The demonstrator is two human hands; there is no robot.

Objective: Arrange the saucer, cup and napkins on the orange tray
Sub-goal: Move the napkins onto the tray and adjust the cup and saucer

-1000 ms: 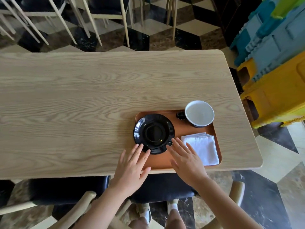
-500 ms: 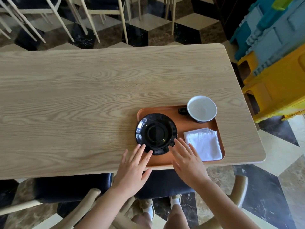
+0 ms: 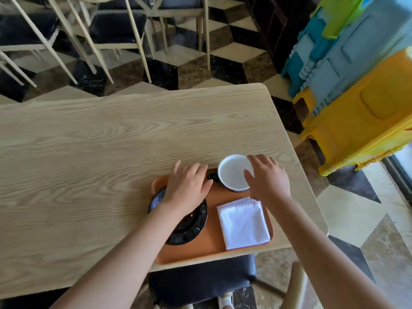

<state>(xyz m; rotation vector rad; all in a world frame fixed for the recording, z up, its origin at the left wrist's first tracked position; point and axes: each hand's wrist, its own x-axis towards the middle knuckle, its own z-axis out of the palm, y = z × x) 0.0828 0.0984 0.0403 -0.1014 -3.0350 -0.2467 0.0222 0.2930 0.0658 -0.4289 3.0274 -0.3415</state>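
Observation:
An orange tray (image 3: 210, 248) lies at the near right edge of the wooden table. On its left side rests a black saucer (image 3: 191, 226), partly hidden under my left forearm. A cup (image 3: 233, 172), white inside and black outside, stands at the tray's far edge with its handle pointing left. Folded white napkins (image 3: 243, 224) are stacked on the tray's right part. My left hand (image 3: 188, 186) hovers open above the tray's far left, close to the cup's handle. My right hand (image 3: 267, 178) is spread open over the cup's right rim; contact is unclear.
The light wooden table (image 3: 93, 166) stretches to the left. A dark-cushioned chair (image 3: 200, 279) sits under the near edge. Yellow and blue plastic stools (image 3: 356, 103) are stacked to the right. More chairs (image 3: 111, 30) stand on the checkered floor beyond the table.
Both hands moved from the tray's near edge, beside the saucer, to the far side around the cup. The camera view shifted, so the table sits lower in frame.

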